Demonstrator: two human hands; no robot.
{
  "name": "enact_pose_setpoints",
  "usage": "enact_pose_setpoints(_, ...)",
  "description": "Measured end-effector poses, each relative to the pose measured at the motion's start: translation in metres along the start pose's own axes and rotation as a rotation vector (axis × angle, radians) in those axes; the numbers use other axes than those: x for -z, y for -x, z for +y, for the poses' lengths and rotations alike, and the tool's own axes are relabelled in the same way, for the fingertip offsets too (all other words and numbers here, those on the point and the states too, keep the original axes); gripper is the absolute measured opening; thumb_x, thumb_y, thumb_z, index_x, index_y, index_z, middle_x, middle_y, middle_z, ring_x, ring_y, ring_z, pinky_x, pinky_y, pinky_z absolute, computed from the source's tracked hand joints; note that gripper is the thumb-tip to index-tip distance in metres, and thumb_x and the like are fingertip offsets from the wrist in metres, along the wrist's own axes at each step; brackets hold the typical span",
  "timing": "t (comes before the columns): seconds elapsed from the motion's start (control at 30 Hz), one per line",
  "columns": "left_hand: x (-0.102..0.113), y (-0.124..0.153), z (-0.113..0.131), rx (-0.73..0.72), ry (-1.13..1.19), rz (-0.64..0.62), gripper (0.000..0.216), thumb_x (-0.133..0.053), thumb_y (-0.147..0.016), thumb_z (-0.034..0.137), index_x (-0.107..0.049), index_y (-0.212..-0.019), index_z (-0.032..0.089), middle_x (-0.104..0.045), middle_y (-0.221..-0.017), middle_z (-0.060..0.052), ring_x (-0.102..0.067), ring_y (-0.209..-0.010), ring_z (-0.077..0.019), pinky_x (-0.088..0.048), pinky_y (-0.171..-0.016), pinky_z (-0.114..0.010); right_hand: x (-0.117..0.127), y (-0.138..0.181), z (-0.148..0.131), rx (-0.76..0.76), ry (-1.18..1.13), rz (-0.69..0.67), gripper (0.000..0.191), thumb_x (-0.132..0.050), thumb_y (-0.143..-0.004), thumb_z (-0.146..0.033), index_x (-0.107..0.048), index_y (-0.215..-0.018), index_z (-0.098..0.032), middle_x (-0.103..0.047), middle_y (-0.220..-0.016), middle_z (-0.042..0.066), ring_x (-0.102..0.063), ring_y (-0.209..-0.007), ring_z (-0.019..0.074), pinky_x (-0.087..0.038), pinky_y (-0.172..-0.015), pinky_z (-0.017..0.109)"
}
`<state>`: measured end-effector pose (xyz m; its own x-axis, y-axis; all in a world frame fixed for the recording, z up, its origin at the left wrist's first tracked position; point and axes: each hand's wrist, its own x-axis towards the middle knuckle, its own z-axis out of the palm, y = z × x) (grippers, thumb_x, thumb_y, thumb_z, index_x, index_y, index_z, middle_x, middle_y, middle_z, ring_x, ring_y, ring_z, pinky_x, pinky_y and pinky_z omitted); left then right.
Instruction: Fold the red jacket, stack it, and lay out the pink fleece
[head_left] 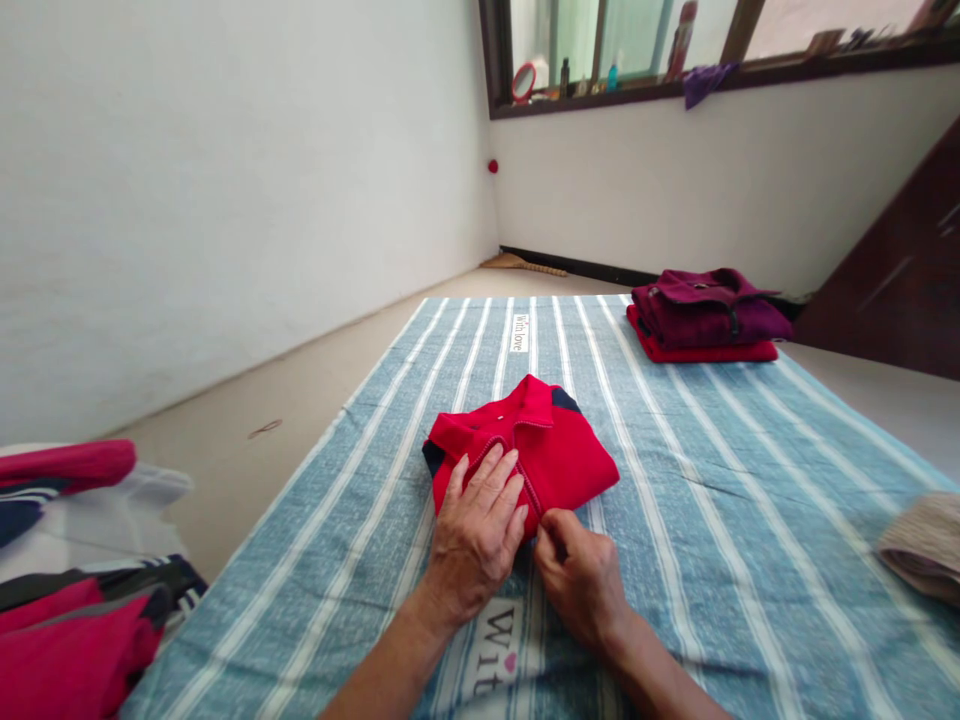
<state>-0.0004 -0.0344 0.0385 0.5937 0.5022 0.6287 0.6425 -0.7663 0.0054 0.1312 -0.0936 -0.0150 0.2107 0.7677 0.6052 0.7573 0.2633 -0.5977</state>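
Note:
A red zip-up jacket (pixel 566 465) with dark navy shoulder patches lies folded into a compact bundle, its collar pointing away from me. My left hand (pixel 480 520) rests flat on the jacket's front, fingers stretched out beside the zip. At the near edge of the bundle, my right hand (pixel 576 570) is closed, thumb and fingers pinching the jacket's lower edge by the end of the zip. Under the jacket spreads a blue and white striped cloth (pixel 360 520) printed with lettering.
A folded purple jacket (pixel 712 310) sits on a red folded garment (pixel 705 352) at the far right. A beige folded cloth (pixel 926 545) lies at the right edge. Loose clothes (pixel 75 640) are heaped at lower left. White walls (pixel 247 180) stand left and behind.

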Motion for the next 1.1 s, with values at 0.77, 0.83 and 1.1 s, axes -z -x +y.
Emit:
enact_pose_setpoints(0.77, -0.0083, -0.0039, 0.0049, 0.171, 0.005, -0.030, 0.028, -0.046, -0.092, 0.018, -0.061, -0.116, 0.016, -0.065, -0.125, -0.013, -0.061, -0.116, -0.0253, -0.031, -0.107, -0.055, 0.0035, -0.0044, 0.0039, 0.142, 0.011, -0.025, 0.031, -0.037, -0.094, -0.015, -0.068, -0.097, -0.016, -0.070, -0.073, 0.005, -0.065, -0.062, 0.0118, -0.051, -0.062, 0.019)
enact_pose_setpoints(0.83, -0.0074, -0.0043, 0.0056, 0.175, -0.007, -0.041, 0.029, -0.046, -0.092, 0.018, -0.061, -0.118, 0.017, -0.064, -0.127, -0.013, -0.060, -0.117, -0.0251, -0.031, -0.106, -0.055, 0.0033, -0.0045, 0.0040, 0.139, 0.006, -0.036, 0.031, -0.037, -0.094, -0.015, -0.068, -0.095, -0.015, -0.070, -0.072, 0.005, -0.065, -0.060, 0.0117, -0.050, -0.059, 0.018)
enact_pose_setpoints(1.1, -0.0044, -0.0041, 0.0050, 0.152, -0.018, -0.146, 0.033, -0.046, -0.091, 0.016, -0.062, -0.119, 0.022, -0.062, -0.131, -0.008, -0.056, -0.120, -0.0285, -0.028, -0.105, -0.062, 0.0045, -0.0052, 0.0025, 0.107, -0.030, -0.083, 0.031, -0.036, -0.093, -0.014, -0.067, -0.097, -0.016, -0.070, -0.072, 0.005, -0.066, -0.060, 0.0128, -0.050, -0.061, 0.019)
